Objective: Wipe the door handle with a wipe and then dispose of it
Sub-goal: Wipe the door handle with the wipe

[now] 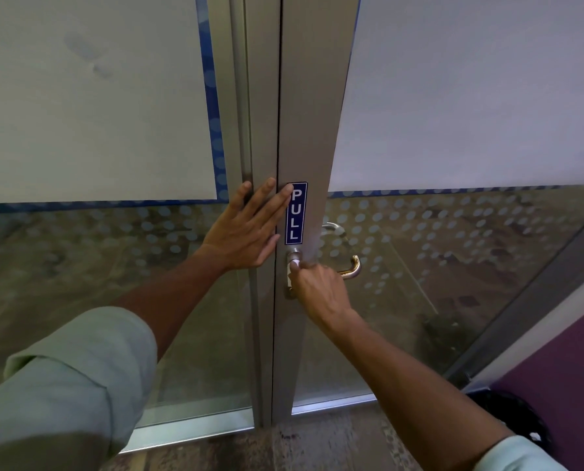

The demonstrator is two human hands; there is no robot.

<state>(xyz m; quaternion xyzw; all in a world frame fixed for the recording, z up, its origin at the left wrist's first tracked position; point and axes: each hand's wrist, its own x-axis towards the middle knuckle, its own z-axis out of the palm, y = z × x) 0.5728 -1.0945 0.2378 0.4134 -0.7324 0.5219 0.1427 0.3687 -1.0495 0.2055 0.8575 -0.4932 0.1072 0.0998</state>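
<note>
A metal lever door handle juts from the aluminium stile of a glass door, below a blue "PULL" sticker. My right hand is closed around the handle near its base, pressing a small white wipe against it; only a scrap of the wipe shows by my thumb. The handle's curved free end sticks out to the right of my fingers. My left hand lies flat with fingers spread on the neighbouring door frame, just left of the sticker.
Frosted and dotted glass panels fill both sides. A second handle shows behind the glass. A purple wall stands at the right, with a dark bin-like object at its foot. Wood-look floor lies below.
</note>
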